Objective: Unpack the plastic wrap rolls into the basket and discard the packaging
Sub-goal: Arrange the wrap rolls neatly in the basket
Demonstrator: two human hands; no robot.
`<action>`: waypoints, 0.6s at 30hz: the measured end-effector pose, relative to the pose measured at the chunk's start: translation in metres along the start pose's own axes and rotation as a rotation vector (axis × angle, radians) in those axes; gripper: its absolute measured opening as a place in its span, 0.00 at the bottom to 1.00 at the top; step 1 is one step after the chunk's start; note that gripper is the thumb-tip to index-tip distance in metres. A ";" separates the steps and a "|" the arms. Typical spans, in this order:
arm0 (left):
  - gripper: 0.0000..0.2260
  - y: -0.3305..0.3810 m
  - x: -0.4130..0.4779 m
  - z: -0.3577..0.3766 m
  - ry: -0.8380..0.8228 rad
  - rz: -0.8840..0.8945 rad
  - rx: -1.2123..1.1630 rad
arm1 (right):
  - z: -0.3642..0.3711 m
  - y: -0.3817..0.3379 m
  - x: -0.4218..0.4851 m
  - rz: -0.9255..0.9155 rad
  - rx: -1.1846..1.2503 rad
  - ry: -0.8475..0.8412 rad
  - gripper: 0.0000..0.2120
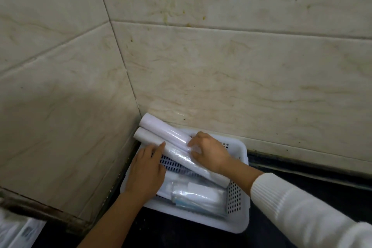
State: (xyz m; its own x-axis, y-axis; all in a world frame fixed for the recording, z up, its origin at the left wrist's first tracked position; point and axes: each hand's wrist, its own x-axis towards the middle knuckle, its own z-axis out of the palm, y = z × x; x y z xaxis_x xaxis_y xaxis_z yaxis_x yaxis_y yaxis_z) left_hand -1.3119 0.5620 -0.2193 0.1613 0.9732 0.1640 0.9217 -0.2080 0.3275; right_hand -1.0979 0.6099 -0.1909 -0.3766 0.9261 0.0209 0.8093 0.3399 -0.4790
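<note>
A white perforated basket [237, 203] stands on a dark counter in the corner of two tiled walls. Two white plastic wrap rolls [165, 131] lie slanted across it, their far ends poking over the rim into the corner. My right hand [209, 153] rests on the rolls near their middle, fingers curled over them. My left hand [146, 169] lies flat at the basket's left side, its fingertips touching the nearer roll. Clear packets with white and blue contents [197, 193] lie in the basket's bottom.
Beige marble-look tiles [241, 66] close in at the back and left. The dark counter [322, 183] runs to the right of the basket. Something white and printed [18, 231] shows at the bottom left corner.
</note>
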 end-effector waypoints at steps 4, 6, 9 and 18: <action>0.22 -0.007 -0.005 0.000 0.018 -0.019 -0.156 | 0.003 -0.004 -0.027 -0.045 0.112 -0.164 0.10; 0.19 -0.011 -0.012 0.001 -0.024 -0.023 -0.209 | 0.006 -0.002 -0.037 -0.038 0.070 -0.409 0.17; 0.19 -0.015 -0.018 0.008 -0.208 -0.067 -0.266 | 0.013 0.001 -0.045 0.080 -0.016 -0.649 0.32; 0.29 -0.004 0.000 0.028 -0.575 -0.143 -0.105 | 0.034 -0.007 -0.057 0.028 -0.440 -0.539 0.23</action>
State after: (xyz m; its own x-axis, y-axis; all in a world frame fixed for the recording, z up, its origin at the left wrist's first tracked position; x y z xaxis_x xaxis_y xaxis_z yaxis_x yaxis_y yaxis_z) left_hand -1.3058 0.5659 -0.2464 0.2302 0.8830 -0.4089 0.9132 -0.0508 0.4044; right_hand -1.0974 0.5497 -0.2190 -0.4321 0.7639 -0.4792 0.8865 0.4575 -0.0701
